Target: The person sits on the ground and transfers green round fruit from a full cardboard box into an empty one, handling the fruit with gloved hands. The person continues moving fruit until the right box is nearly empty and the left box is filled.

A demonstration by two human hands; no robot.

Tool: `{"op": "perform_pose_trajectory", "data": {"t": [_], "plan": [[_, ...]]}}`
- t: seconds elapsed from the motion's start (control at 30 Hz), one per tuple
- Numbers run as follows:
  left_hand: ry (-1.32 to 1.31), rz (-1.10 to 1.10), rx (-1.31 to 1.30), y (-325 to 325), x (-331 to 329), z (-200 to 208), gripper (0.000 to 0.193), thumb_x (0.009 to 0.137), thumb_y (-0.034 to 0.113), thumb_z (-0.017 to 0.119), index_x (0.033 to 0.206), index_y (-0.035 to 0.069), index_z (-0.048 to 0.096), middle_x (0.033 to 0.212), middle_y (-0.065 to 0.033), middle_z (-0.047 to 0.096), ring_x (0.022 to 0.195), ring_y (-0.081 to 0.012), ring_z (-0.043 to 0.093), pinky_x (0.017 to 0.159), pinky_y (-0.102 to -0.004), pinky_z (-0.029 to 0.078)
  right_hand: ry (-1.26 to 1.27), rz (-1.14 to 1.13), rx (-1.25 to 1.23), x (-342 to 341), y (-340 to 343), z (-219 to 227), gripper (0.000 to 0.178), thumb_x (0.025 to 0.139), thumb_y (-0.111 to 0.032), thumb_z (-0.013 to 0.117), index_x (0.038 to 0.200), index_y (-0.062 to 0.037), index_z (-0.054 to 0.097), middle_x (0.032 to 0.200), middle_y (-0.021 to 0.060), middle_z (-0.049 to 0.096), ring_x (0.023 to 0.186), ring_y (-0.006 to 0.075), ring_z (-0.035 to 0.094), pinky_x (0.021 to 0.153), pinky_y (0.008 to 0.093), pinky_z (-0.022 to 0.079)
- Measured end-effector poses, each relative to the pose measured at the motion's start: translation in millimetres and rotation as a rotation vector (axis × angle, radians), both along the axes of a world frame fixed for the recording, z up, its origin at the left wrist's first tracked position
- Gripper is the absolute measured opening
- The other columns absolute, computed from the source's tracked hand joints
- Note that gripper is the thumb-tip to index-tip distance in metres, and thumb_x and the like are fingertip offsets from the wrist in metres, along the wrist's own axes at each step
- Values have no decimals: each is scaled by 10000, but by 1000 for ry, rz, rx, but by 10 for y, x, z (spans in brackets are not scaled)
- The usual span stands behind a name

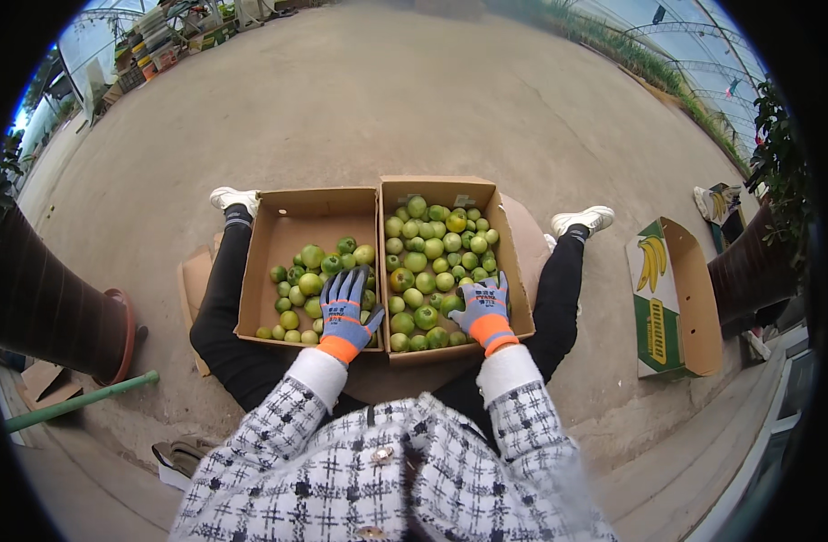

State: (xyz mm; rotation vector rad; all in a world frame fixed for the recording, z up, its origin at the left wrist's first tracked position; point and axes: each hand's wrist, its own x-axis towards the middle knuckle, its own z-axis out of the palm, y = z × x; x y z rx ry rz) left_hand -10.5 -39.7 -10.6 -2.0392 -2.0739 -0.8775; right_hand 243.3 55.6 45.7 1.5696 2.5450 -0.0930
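Two cardboard boxes stand side by side between my legs, each holding green tomatoes. In the left box (297, 212), the tomatoes (311, 284) lie in the nearer and right part, with bare cardboard behind them. My gloved left hand (344, 307) rests over this heap near the box's right wall, fingers stretched out and apart. Tomatoes (425, 262) spread over most of the right box (450, 188); a few show orange. At its near right corner is my gloved right hand (484, 305), thumb apart from the fingers, which dip among the tomatoes. Their tips are partly hidden. I see nothing gripped in either hand.
To the right, a banana-printed carton (662, 303) stands on the concrete floor (342, 99). Large dark pots (62, 289) flank me, and a green pole (89, 401) lies at left. Flattened cardboard (195, 289) sits by my left leg. Stacked containers (152, 45) stand far left.
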Motion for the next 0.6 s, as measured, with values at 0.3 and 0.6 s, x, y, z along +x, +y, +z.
{"op": "perform_pose_trajectory", "data": {"t": [0.3,0.6], "plan": [[-174,-264,127,9,322,426,806,719,366,808,1406,104,480,1231,-111,600,1197,-302,509,1126,-464,277,1007,36,-258,-366,-273,-39,460,780,-475,744,1107,-155,692,1073,82,694,1078,277,591,1096,450,291],[-82,463,-96,57,-544,-27,1031,708,524,762,1511,84,288,1459,-143,418,1355,-345,345,1143,-501,206,-329,-247,-40,316,95,-85,635,852,-583,586,1340,-178,548,1268,72,620,1282,302,475,1148,597,116]]}}
